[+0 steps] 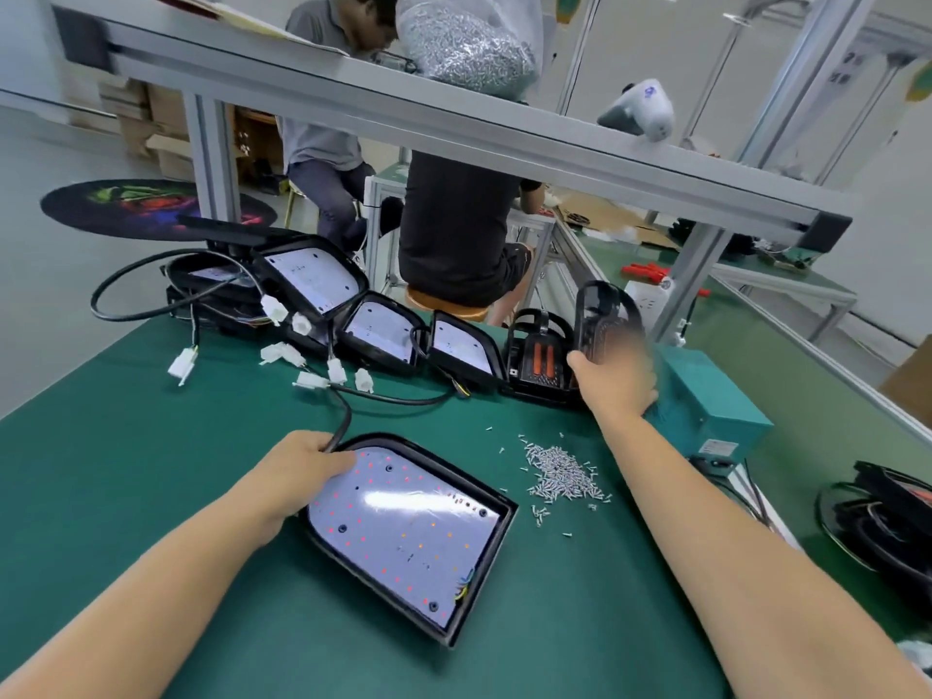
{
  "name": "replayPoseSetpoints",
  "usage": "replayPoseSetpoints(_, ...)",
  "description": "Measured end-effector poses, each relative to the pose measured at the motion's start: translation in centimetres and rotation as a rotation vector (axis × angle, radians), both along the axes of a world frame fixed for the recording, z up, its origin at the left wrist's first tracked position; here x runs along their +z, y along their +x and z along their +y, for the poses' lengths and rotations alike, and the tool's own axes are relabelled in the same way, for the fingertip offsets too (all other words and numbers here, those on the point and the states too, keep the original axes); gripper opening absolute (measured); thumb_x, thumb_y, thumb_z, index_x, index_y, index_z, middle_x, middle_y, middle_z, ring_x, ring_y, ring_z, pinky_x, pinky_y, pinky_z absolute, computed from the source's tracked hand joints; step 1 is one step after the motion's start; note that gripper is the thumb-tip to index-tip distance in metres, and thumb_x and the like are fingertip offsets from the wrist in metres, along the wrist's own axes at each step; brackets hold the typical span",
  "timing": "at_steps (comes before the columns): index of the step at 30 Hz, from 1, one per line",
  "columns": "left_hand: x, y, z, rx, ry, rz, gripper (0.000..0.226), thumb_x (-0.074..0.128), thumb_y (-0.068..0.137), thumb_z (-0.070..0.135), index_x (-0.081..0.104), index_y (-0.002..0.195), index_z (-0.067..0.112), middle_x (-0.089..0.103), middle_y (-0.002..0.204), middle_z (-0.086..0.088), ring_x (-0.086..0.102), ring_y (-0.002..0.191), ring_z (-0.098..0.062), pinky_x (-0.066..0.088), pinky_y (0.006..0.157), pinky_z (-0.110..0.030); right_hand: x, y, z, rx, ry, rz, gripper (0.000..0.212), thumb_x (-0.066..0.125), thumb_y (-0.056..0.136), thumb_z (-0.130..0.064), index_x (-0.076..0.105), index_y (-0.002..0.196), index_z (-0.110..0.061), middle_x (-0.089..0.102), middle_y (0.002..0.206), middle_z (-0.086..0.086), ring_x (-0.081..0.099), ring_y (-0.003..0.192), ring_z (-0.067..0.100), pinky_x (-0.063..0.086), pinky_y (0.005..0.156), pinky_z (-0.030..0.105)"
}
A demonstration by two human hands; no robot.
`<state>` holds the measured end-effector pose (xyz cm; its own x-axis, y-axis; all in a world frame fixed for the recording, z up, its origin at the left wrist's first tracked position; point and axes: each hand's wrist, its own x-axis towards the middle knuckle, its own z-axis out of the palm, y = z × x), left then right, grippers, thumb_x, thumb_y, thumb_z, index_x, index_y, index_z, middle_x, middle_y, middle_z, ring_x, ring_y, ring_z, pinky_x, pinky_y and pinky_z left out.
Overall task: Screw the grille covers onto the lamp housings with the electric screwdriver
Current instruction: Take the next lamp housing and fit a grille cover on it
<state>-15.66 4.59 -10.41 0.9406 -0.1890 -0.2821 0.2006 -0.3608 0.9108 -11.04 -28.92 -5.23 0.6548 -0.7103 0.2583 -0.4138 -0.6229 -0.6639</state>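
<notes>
A black lamp housing [408, 532] with a white LED board lies face up on the green mat in front of me. My left hand [302, 466] grips its upper left corner, next to its black cable [343, 421]. My right hand [613, 378], blurred, is shut on a black grille cover [597, 315] and holds it upright at the far right of the mat. Another grille cover [537, 353] with orange bars leans just left of it. A white electric screwdriver [640, 111] hangs above the bench at the upper right. A pile of small silver screws [562, 471] lies right of the housing.
Several more housings [373, 327] with cables and white connectors [312, 380] line the mat's far edge. A teal box [706, 401] stands at the right, coiled lamps [882, 517] beyond it. An aluminium frame rail [454, 118] crosses overhead with a bag of screws [469, 42]. Two people sit behind.
</notes>
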Motion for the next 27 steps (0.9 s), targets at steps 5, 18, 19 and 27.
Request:
replayPoseSetpoints(5, 0.3, -0.3, 0.1, 0.037, -0.125, 0.164, 0.026, 0.066, 0.088, 0.025, 0.069, 0.098, 0.001, 0.072, 0.098, -0.016, 0.063, 0.079, -0.027, 0.05, 0.075, -0.037, 0.7, -9.3, 7.8, 0.63, 0.063, -0.014, 0.103, 0.071, 0.063, -0.059, 0.032, 0.15, -0.021, 0.044, 0.133, -0.012, 0.044, 0.12, 0.009, 0.035, 0.104, 0.027)
replayPoseSetpoints(18, 1.4, -0.1, 0.6, -0.025, -0.248, 0.214, 0.036, 0.049, 0.098, 0.032, 0.066, 0.106, 0.001, 0.07, 0.103, -0.018, 0.061, 0.078, -0.024, 0.052, 0.071, -0.031, -2.1, -16.7, 11.3, 1.009, -0.366, 0.306, 0.101, 0.079, 0.066, -0.056, 0.033, 0.15, -0.023, 0.031, 0.147, -0.014, 0.024, 0.132, 0.003, 0.01, 0.108, 0.013)
replayPoseSetpoints(19, 1.5, 0.0, 0.7, -0.048, -0.23, 0.199, 0.036, 0.048, 0.098, 0.031, 0.067, 0.106, 0.001, 0.07, 0.102, -0.017, 0.061, 0.078, -0.024, 0.052, 0.07, -0.03, -2.1, -16.5, 11.2, 1.011, -0.367, 0.313, 0.101, 0.079, 0.066, -0.057, 0.033, 0.15, -0.023, 0.031, 0.147, -0.014, 0.024, 0.131, 0.003, 0.011, 0.107, 0.013)
replayPoseSetpoints(27, 1.4, 0.0, 0.5, -0.191, -0.149, 0.162, 0.026, 0.058, 0.092, 0.029, 0.07, 0.09, 0.006, 0.074, 0.089, -0.013, 0.067, 0.069, -0.019, 0.055, 0.06, -0.023, -2.4, -15.1, 11.4, 1.048, -0.306, 0.366, 0.093, 0.077, 0.073, -0.055, 0.035, 0.149, -0.02, 0.036, 0.146, -0.01, 0.03, 0.128, 0.009, 0.023, 0.106, 0.017)
